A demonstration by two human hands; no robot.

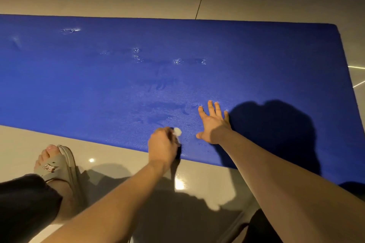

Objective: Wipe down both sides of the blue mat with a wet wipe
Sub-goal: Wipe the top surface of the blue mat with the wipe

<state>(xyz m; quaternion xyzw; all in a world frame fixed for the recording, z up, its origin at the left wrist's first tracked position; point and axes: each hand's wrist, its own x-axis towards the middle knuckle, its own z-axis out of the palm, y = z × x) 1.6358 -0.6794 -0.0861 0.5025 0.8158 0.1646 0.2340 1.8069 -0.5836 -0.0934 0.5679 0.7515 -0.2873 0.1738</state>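
While a beige slide sandal (59, 163) stands on the glossy pale tiled floor (118, 0), the left hand (163, 145) clamps a crumpled white wet wipe (177, 132) at the near edge of the floor-laid blue foam mat (197, 41); the right hand (214, 123) presses it, fingers spread

A beige slide sandal (66, 165) with a small printed mark (48, 167) on its strap was worn. Dark trouser cloth (25, 199) was seen just beside the sandal's heel.
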